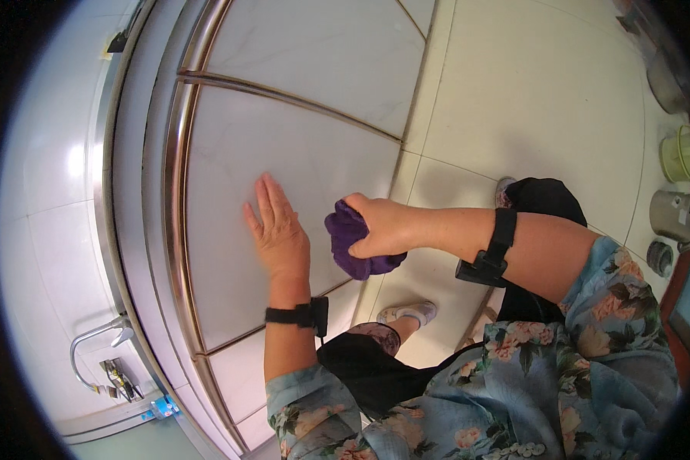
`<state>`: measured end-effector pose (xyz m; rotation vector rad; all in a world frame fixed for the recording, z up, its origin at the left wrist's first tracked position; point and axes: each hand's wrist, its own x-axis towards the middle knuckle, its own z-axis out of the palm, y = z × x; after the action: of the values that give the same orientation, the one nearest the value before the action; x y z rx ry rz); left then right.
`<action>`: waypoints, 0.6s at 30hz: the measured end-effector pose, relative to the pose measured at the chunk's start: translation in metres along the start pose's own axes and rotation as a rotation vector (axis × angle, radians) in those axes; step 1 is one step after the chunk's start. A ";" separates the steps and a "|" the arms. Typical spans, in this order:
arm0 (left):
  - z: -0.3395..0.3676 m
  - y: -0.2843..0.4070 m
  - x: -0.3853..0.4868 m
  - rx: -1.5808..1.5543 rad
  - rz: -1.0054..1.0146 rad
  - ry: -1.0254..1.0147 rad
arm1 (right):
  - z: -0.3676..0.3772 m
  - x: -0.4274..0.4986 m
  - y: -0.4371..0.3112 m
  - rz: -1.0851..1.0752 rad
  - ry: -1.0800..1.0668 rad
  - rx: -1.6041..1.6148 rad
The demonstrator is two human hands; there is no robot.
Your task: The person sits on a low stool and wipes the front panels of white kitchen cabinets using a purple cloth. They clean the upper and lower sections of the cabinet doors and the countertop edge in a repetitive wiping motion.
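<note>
My left hand (282, 236) is spread with its back toward me, in front of a pale marble-look cabinet door (236, 144) with metal edging. Its fingertips are slightly blurred, and whether the palm touches the door cannot be told. To its right, my right hand (379, 224) grips a bunched purple cloth (351, 244), close to the lower edge of the same door. Folds of the cloth stick out on both sides of the fingers. Black straps with small modules are on both forearms.
A curved tap (86, 339) and a blue packet (164, 407) are at the counter on the left. On the right stand a green lidded container (684, 154), a metal pot (670, 215) and a small jar (659, 257). My feet are on the tiled floor (523, 86).
</note>
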<state>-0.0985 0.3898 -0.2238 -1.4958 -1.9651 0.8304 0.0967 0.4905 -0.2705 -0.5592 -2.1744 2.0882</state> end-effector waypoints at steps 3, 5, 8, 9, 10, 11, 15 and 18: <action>0.004 0.014 0.019 -0.025 0.057 0.040 | 0.004 -0.003 -0.003 -0.016 -0.004 0.021; 0.008 0.027 0.037 0.022 0.109 0.049 | 0.006 -0.003 -0.006 -0.012 -0.015 0.014; 0.015 0.047 0.061 0.125 0.172 0.010 | 0.003 -0.004 -0.008 0.013 -0.035 0.009; 0.019 0.053 0.066 0.144 0.187 0.010 | 0.002 -0.004 -0.009 0.020 -0.030 -0.006; 0.021 0.057 0.070 0.166 0.199 0.034 | 0.000 -0.003 -0.009 0.026 -0.024 -0.023; 0.025 0.060 0.072 0.167 0.201 0.019 | -0.001 -0.003 -0.010 0.025 -0.019 -0.021; 0.035 0.062 0.064 0.206 0.218 0.066 | 0.001 -0.004 -0.012 0.000 -0.015 -0.026; 0.032 0.056 0.053 0.176 0.199 0.107 | 0.007 -0.006 -0.012 -0.043 -0.014 -0.025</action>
<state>-0.0992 0.4476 -0.2844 -1.6126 -1.6408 0.9591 0.0983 0.4821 -0.2583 -0.4968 -2.2025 2.0521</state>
